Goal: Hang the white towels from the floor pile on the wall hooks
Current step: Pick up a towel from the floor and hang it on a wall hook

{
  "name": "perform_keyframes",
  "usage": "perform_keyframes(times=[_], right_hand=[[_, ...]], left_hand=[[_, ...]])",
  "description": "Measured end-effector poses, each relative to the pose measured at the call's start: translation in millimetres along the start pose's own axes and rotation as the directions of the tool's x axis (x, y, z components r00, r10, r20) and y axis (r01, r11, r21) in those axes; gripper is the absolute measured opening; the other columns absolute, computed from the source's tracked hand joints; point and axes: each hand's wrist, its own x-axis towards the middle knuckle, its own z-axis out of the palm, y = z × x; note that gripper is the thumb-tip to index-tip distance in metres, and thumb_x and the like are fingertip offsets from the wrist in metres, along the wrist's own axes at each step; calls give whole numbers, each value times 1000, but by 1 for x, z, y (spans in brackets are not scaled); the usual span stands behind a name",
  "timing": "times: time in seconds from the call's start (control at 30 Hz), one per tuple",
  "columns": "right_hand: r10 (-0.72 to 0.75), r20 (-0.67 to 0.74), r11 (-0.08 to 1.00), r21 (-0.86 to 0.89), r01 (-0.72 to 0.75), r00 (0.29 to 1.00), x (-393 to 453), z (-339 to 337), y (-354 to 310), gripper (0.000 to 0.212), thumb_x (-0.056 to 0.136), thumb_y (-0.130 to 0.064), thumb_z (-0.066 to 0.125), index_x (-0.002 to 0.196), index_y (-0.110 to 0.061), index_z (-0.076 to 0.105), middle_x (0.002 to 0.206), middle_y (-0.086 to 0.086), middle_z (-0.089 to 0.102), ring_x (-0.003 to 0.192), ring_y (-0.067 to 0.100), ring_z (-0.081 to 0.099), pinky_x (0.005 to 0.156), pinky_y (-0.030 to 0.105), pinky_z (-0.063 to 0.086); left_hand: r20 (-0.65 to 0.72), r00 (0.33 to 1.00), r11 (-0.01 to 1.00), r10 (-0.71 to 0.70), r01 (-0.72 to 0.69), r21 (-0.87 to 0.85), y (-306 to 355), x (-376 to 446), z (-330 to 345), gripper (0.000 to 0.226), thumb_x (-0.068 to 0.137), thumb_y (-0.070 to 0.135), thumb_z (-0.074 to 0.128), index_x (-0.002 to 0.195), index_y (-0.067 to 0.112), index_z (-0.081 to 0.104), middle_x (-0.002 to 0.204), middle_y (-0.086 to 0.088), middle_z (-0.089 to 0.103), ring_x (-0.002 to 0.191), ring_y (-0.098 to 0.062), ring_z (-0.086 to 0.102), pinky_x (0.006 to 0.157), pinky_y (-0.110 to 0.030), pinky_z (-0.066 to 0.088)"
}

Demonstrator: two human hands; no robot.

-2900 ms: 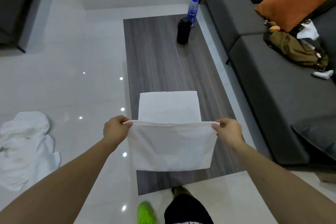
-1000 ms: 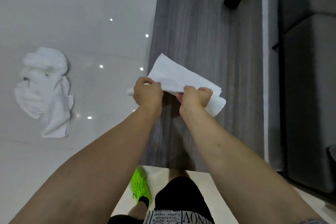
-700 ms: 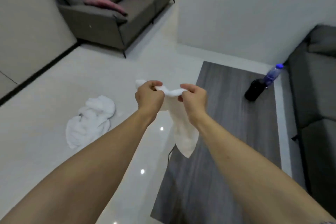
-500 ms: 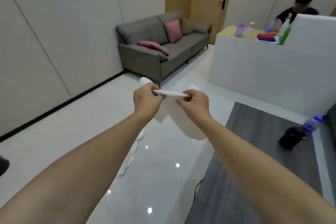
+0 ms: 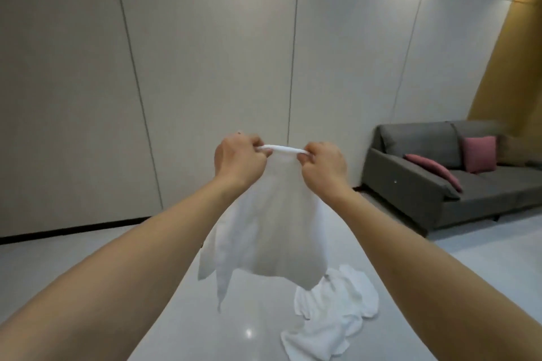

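Grip, both hands: left hand (image 5: 239,163) and right hand (image 5: 322,165) pinch the bunched top hem of a white cloth towel (image 5: 269,231), held aloft before the beige panelled wall (image 5: 205,53). Remaining white towel pile (image 5: 331,313) lies on the glossy floor. Risk: no hook visible; the narrow pinch may slip.

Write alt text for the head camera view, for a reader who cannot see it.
Two bare hands, left hand and right hand, hold a white towel up by its bunched top edge in front of a panelled wall. More white towels lie in a pile on the glossy floor below. A grey sofa with pink cushions stands to the right.
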Motion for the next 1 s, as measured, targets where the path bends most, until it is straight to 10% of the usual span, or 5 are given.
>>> perform_keyframes(times=[0.17,0.5,1.0], right_hand=[[-188,146,955,259,146,971,23,112,-127,17,94,-19,53,84,-8,59,78,5,60,80,30,54,72,38,43],[-586,190,623,727,289,788,83,333,-383,24,86,-18,65,66,-14,54,60,-9,47,59,8,42,55,25,33],[-871,192,320,920,227,452,101,581,-757,18,89,-38,60,81,-25,70,78,-10,65,78,11,63,71,33,59]], left_hand=[[-129,991,993,-30,44,108,-129,27,-104,13,84,28,72,88,15,71,102,-1,59,102,-22,53,79,-23,33],[-405,871,947,-278,319,36,-364,65,-296,19,88,26,66,74,15,60,69,5,57,66,-10,48,60,-26,38],[-709,597,751,-376,645,145,-613,109,-553,17,93,26,60,77,19,58,75,5,57,69,-9,49,59,-24,36]])
